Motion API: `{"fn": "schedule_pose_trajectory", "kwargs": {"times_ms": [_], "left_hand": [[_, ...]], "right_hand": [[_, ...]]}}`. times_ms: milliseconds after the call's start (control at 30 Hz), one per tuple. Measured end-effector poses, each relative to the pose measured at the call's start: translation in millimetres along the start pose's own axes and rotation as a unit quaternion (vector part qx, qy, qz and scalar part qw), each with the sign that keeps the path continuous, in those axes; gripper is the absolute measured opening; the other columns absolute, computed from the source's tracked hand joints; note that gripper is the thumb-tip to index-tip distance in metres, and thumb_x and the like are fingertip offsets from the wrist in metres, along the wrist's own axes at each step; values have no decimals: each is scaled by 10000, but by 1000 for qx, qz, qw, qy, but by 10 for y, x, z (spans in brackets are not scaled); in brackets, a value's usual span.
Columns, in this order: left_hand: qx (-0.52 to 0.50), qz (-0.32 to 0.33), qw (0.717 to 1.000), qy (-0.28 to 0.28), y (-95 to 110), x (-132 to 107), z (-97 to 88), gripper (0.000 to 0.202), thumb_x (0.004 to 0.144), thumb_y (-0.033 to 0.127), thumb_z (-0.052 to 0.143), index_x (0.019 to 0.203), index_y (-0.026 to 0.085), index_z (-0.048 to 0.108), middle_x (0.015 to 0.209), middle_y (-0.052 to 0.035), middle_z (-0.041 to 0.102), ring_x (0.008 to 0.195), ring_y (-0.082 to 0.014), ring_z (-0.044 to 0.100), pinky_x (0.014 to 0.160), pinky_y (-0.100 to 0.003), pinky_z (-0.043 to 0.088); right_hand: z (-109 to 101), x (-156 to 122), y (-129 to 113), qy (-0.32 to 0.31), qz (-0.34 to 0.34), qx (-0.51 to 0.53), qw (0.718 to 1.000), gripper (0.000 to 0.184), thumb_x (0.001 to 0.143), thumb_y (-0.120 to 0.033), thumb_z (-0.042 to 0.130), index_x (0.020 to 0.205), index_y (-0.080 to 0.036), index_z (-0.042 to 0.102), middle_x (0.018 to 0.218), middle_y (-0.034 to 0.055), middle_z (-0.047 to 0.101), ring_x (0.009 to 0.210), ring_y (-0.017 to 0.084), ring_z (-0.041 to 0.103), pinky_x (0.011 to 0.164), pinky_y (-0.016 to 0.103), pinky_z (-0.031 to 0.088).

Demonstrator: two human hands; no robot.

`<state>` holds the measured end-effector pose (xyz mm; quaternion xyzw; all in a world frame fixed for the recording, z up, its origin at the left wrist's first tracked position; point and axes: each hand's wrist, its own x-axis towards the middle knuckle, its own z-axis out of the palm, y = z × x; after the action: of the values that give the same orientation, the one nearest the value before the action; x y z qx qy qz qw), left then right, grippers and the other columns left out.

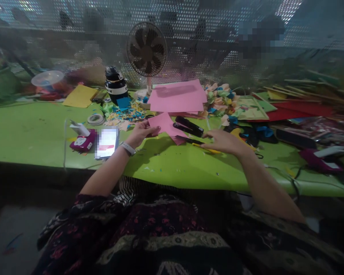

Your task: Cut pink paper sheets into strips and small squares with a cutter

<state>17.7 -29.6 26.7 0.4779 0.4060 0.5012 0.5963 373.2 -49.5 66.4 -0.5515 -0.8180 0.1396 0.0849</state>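
Closed on a piece of pink paper [161,123], my left hand [145,133] pinches it near its left edge above the green table. My right hand [222,142] is closed round the handles of black-and-yellow scissors [199,144], partly hidden by the fingers. The dark scissor blades reach left across the lower corner of the pink paper. Just behind the scissors is a black stapler [189,126], its left end by the paper's right edge and its right end close to my right fingertips; whether they touch it, I cannot tell.
Larger pink sheets [177,97] lie behind my hands, beside a fan [146,49] and a dark bottle [116,86]. Paper scraps [126,116], a tape roll [95,119] and a lit phone [106,143] are to the left. Cut paper pieces [222,99] and coloured sheets [295,109] lie right.
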Motion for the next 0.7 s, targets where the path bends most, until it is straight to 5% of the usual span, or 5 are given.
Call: {"fn": "schedule_pose_trajectory", "kwargs": {"times_ms": [133,333,533,700], "left_hand": [[0,-6,1000,-18,-12,15,-15,511,565,324,1015,943,141,724,834,-12,766,664,-97,678,702,-257,619],[10,4,1000,-20,-47,25,-46,483,588,327,1011,910,130,709,806,-19,765,680,-107,694,703,-259,609],[31,3,999,-25,-80,46,-49,446,626,253,990,945,111,712,870,-55,791,727,-119,731,741,-259,614],[35,3,999,-32,-102,54,-65,411,667,215,963,987,110,727,905,-72,803,755,-129,749,760,-264,623]], "right_hand": [[218,-150,280,-10,-38,-76,996,319,858,-460,714,1036,-198,743,1024,128,742,950,304,690,788,388,531],[282,-123,323,-2,-84,-52,995,253,909,-370,665,1067,-202,768,1031,135,715,1007,318,680,874,418,537],[260,-205,236,146,-100,-26,984,336,985,-377,574,1251,-234,721,1172,152,687,1118,346,629,999,521,513],[287,-166,132,180,-102,-39,978,359,998,-359,558,1302,-233,703,1173,155,661,1133,359,608,1010,547,499]]}}
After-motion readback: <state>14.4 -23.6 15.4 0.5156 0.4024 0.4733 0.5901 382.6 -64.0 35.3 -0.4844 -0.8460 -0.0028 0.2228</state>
